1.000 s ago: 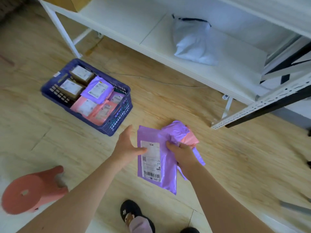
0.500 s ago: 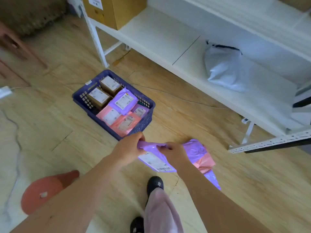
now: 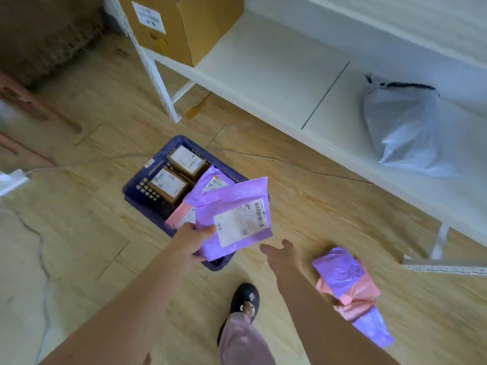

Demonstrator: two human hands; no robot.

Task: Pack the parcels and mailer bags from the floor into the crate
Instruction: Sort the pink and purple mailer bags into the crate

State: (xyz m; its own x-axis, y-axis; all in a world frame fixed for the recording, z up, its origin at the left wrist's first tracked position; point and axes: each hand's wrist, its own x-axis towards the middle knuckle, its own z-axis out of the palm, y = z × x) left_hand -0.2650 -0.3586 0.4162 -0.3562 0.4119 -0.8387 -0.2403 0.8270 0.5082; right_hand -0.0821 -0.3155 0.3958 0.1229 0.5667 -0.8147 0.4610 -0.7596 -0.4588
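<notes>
Half a second on, my right hand (image 3: pixel 283 255) has let go of the purple mailer bag (image 3: pixel 234 219) — only my left hand (image 3: pixel 193 241) holds it now, thumb on top and fingers curled under its lower left corner. The bag hangs label-up over the near end of the blue crate (image 3: pixel 137 187) in the middle of the frame; I cannot tell whether it touches anything inside. My right hand floats just below and right of the bag, fingers loose and spread, touching nothing. Inside the crate I see two brown boxes (image 3: pixel 168 184) at the far end, plus a second purple mailer (image 3: pixel 210 180) and a pink mailer (image 3: pixel 178 217), both partly hidden behind the held bag. At the lower right of the frame a heap of purple and pink mailers (image 3: pixel 345 283) lies on the wooden floor (image 3: pixel 79 233), just right of my right forearm. Across the top runs a white shelf (image 3: pixel 263 67) — it carries a cardboard box (image 3: pixel 184 22) and a pale grey bag (image 3: pixel 405 127).
</notes>
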